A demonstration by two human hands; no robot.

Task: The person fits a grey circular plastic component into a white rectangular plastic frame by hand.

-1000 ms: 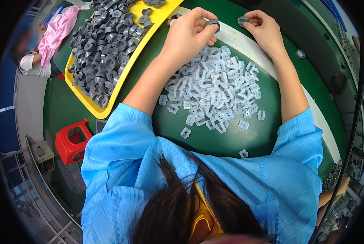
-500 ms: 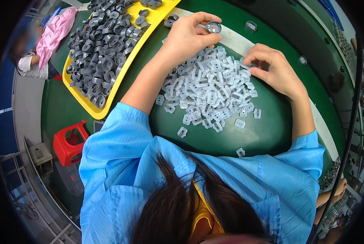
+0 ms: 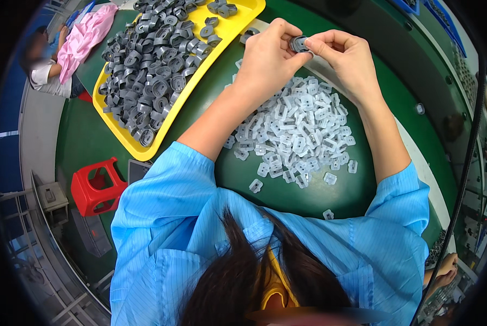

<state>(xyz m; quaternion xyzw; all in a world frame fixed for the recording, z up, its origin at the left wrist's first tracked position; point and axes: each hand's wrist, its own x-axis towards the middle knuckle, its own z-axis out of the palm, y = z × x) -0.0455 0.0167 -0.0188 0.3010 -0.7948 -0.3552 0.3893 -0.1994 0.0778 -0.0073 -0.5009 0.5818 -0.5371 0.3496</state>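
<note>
My left hand (image 3: pixel 273 57) pinches a dark grey, ring-shaped plastic part (image 3: pixel 299 44) between thumb and fingers, above the far side of the pile. My right hand (image 3: pixel 346 62) is closed, its thumb and fingertips meeting the right edge of that same part. Whatever the right fingertips hold is hidden by the thumb and fingers. Below both hands lies a heap of small translucent white plastic pieces (image 3: pixel 300 130), each with small slots or holes. To the left, a yellow tray (image 3: pixel 170 122) bears a large pile of grey ring-shaped parts (image 3: pixel 156 65).
A few white pieces (image 3: pixel 256 186) lie loose on the green table (image 3: pixel 243 174). Some grey parts (image 3: pixel 249 36) sit just outside the tray. Beyond the pale strip runs a green belt-like surface (image 3: pixel 401 81). At left are a red stool (image 3: pixel 96 187) and another person beside pink cloth (image 3: pixel 85 41).
My right hand has moved up and left from the pile's edge, where a clear piece showed at its fingertips, to the grey part. My left hand still holds that part.
</note>
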